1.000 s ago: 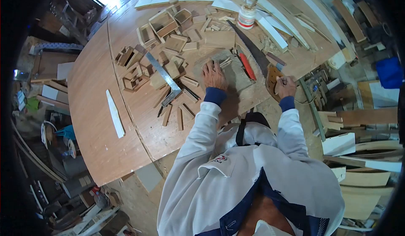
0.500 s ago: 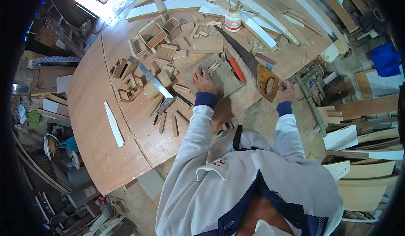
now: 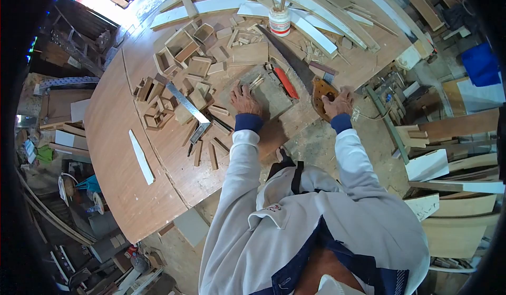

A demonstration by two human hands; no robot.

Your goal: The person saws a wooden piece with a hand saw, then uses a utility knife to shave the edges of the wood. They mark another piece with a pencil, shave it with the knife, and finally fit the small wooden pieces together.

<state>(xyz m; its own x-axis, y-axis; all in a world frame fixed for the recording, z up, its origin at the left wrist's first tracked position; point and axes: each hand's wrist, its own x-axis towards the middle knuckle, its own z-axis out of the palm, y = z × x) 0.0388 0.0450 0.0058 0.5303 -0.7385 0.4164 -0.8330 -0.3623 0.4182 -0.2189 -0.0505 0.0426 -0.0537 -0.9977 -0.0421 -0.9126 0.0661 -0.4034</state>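
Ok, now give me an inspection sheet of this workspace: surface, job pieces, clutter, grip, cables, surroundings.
Surface: wooden table, seam across it, scattered light specks.
Job's things: handsaw, handle near the table edge; gray board with a red tool at its side.
Clutter: wooden offcuts, metal square, white jar holding sticks.
Grip: left hand spread at the board; right hand at the saw handle, closure unclear.
Cables: thin cord-like line beside the table, not clearly a cable.
Surroundings: stacked boards, blue item.
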